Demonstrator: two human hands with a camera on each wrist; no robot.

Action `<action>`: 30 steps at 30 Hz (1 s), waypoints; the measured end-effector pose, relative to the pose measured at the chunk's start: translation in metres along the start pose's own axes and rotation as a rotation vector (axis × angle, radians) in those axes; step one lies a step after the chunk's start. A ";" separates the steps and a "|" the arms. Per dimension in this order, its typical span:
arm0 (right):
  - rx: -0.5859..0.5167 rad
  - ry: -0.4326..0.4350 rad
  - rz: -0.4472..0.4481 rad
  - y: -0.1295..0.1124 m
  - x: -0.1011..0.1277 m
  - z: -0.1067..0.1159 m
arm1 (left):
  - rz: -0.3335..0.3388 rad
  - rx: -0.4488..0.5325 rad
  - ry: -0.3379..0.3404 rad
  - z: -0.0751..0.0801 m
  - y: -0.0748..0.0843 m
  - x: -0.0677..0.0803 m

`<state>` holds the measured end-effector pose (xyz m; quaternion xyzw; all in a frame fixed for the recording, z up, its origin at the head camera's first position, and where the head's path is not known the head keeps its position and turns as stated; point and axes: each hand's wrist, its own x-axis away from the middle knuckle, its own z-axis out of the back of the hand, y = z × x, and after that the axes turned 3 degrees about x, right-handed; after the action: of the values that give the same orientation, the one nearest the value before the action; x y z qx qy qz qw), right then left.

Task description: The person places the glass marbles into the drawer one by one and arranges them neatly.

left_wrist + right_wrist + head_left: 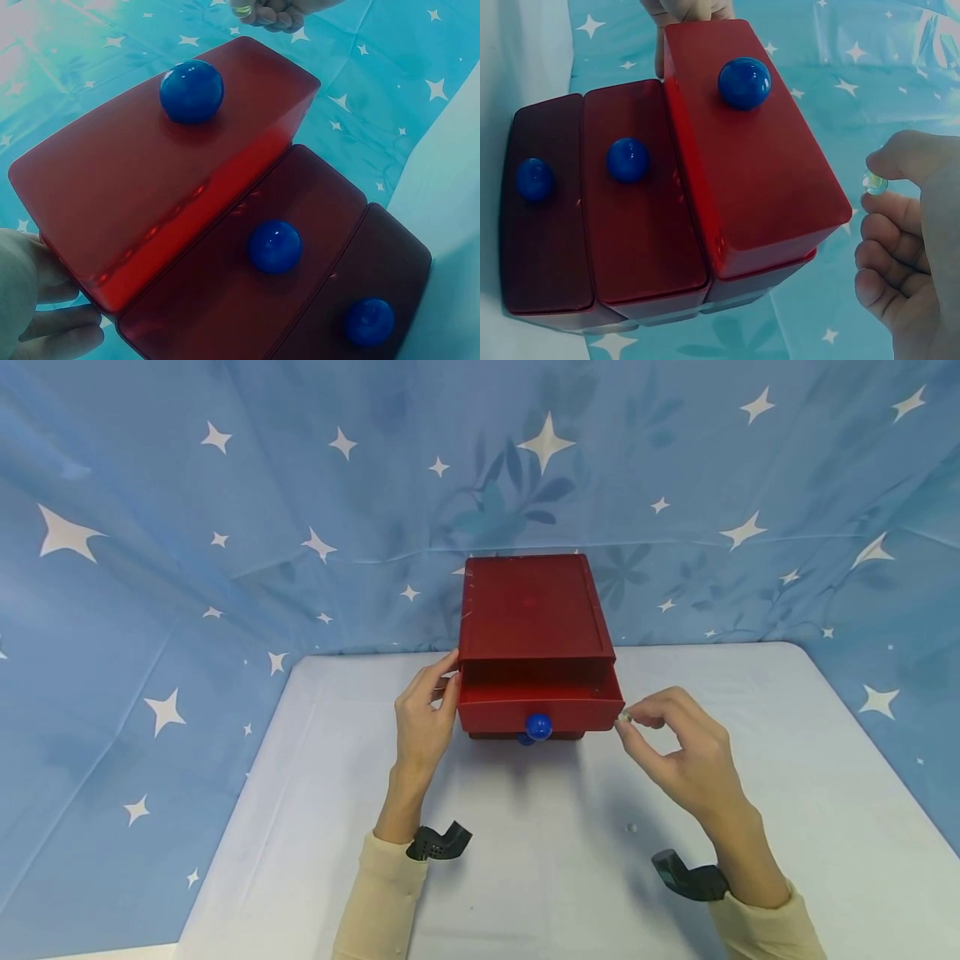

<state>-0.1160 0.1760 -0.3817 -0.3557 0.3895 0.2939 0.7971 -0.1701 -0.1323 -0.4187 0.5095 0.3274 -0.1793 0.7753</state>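
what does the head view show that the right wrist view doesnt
Only the head view shows the top of the red drawer chest, the top drawer's open cavity, the white table, a second small bead lying on it, and both cream sleeves.

Only the right wrist view shows the two lower drawers, closed, each with its own blue knob.

Both show the pulled-out top drawer with its blue knob, the left hand touching the chest's left side, the right hand pinching a small clear bead beside the drawer, and the starred blue backdrop.

One red drawer chest (531,610) stood on the bench (750,760), with three drawers and three blue knobs (744,82). There were two marbles: one pinched marble (874,182) and one loose marble (632,828).
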 end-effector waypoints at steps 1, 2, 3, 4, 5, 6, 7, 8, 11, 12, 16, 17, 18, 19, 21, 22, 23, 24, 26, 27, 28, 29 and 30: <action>-0.001 0.007 0.001 0.000 -0.001 -0.001 | -0.001 0.001 0.000 0.000 0.000 0.000; 0.000 0.014 0.002 -0.001 -0.003 -0.001 | -0.002 0.004 0.002 0.000 0.000 0.000; 0.003 0.017 0.000 -0.001 -0.004 -0.002 | -0.003 0.006 0.004 0.000 0.000 0.000; 0.003 0.022 -0.001 -0.002 -0.006 -0.003 | -0.005 0.008 0.007 -0.001 0.000 0.000; 0.005 0.023 -0.005 -0.002 -0.007 -0.003 | -0.004 0.010 0.008 -0.001 0.001 0.000; 0.005 0.024 -0.010 -0.001 -0.008 -0.004 | -0.006 0.013 0.010 -0.001 0.001 0.000; 0.003 0.023 -0.014 -0.001 -0.008 -0.004 | -0.005 0.013 0.011 -0.001 0.001 0.000; 0.000 0.019 -0.018 0.001 -0.008 -0.005 | -0.005 0.016 0.012 0.000 0.002 -0.001; -0.010 0.010 -0.031 0.003 -0.009 -0.006 | -0.001 0.017 0.012 0.000 0.002 0.000; -0.012 0.007 -0.035 0.004 -0.009 -0.006 | -0.001 0.017 0.012 0.000 0.002 0.000; -0.005 -0.006 -0.046 0.006 -0.010 -0.007 | -0.003 0.016 0.010 0.000 0.003 0.000; -0.002 -0.009 -0.048 0.007 -0.010 -0.007 | -0.005 0.016 0.010 0.001 0.003 0.000; 0.002 -0.014 -0.051 0.007 -0.011 -0.007 | -0.006 0.016 0.010 0.001 0.003 0.000; 0.005 -0.018 -0.053 0.008 -0.011 -0.007 | -0.008 0.016 0.010 0.001 0.003 -0.001; 0.010 -0.021 -0.056 0.008 -0.012 -0.007 | -0.011 0.016 0.012 0.001 0.003 -0.001; 0.013 -0.022 -0.058 0.008 -0.012 -0.007 | -0.011 0.015 0.013 0.001 0.003 -0.001; 0.015 -0.023 -0.059 0.008 -0.013 -0.007 | -0.012 0.015 0.014 0.001 0.003 -0.001; 0.019 -0.024 -0.059 0.009 -0.014 -0.007 | -0.013 0.016 0.015 0.001 0.003 -0.001; 0.024 -0.024 -0.060 0.009 -0.015 -0.008 | -0.012 0.014 0.016 0.001 0.003 -0.001; 0.026 -0.024 -0.061 0.009 -0.015 -0.008 | -0.011 0.014 0.016 0.001 0.003 -0.001; 0.029 -0.024 -0.063 0.010 -0.016 -0.008 | -0.009 0.013 0.016 0.001 0.003 -0.001; 0.031 -0.025 -0.065 0.010 -0.017 -0.009 | -0.009 0.011 0.017 0.000 0.003 -0.001; 0.032 -0.026 -0.067 0.010 -0.017 -0.009 | -0.008 0.010 0.018 0.000 0.003 -0.001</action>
<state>-0.1363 0.1714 -0.3749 -0.3517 0.3715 0.2653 0.8173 -0.1687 -0.1314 -0.4164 0.5137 0.3355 -0.1793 0.7690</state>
